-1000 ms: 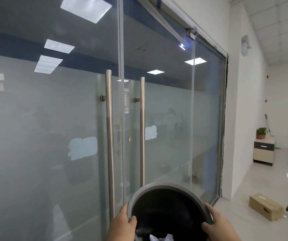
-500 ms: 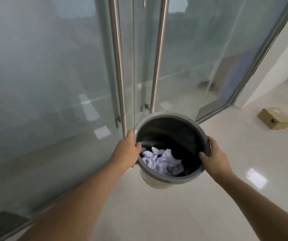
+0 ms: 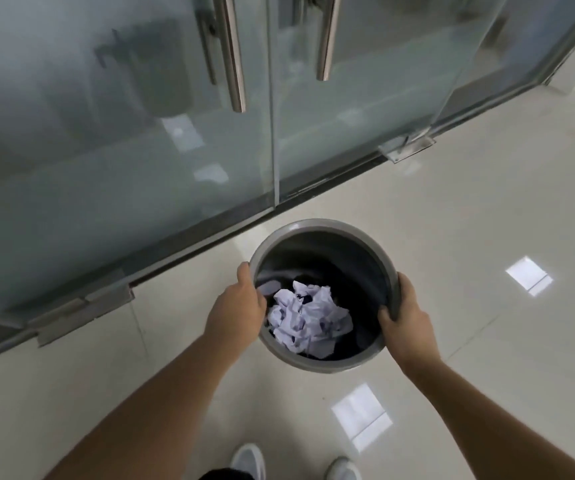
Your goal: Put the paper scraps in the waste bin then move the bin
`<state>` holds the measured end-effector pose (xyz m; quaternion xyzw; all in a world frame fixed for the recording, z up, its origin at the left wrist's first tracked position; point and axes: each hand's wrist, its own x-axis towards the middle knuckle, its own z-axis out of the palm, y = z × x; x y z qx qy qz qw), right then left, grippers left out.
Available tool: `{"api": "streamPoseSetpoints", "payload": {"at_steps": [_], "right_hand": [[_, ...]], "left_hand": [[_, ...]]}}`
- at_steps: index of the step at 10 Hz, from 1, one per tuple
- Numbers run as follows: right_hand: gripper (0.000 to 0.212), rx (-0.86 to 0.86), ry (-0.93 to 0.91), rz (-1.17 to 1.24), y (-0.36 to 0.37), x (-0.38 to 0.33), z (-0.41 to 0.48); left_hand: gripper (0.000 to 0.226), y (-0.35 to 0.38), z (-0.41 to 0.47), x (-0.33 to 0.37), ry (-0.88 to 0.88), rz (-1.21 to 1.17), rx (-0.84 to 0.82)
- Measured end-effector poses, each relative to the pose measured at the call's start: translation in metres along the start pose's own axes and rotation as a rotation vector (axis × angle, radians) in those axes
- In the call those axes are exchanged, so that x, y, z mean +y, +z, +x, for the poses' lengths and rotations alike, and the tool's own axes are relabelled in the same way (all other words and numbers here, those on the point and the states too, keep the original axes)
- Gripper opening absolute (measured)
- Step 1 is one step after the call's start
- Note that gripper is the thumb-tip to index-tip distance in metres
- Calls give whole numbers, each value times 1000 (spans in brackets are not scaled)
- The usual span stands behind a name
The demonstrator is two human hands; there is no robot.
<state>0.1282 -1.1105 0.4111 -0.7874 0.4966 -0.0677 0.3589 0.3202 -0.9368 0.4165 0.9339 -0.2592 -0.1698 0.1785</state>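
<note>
A round grey waste bin (image 3: 317, 226) with a dark inside hangs low over the pale floor, just in front of the glass doors. Crumpled white paper scraps (image 3: 308, 318) lie in its bottom. My left hand (image 3: 236, 313) grips the bin's left rim, thumb over the edge. On the right rim my right hand (image 3: 405, 318) holds on with fingers curled inside. Whether the bin's base touches the floor is hidden.
Double glass doors (image 3: 140, 168) with two steel pull handles (image 3: 234, 64) stand right ahead, their dark floor track (image 3: 314, 192) running diagonally. Metal door hinges (image 3: 81, 306) sit at floor level. Glossy cream tiles (image 3: 487, 341) spread to the right. My shoes (image 3: 248, 460) show at the bottom edge.
The view has tipped from the door handles down to the floor. The bin, held in both hands, has dropped lower toward the tiles near the door track.
</note>
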Motion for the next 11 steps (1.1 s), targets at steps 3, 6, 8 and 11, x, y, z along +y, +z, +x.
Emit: {"api": "streamPoseSetpoints", "payload": {"at_steps": [3, 6, 8, 11], "right_hand": [[58, -39, 46, -19, 165, 141, 54], [57, -45, 11, -58, 200, 174, 80], [60, -68, 17, -130, 206, 185, 78], [74, -244, 110, -310, 184, 171, 82]], "left_hand": [[43, 190, 52, -90, -10, -5, -63], [46, 237, 73, -105, -5, -7, -50], [48, 245, 71, -109, 13, -34, -106], [91, 224, 63, -99, -124, 26, -318]]}}
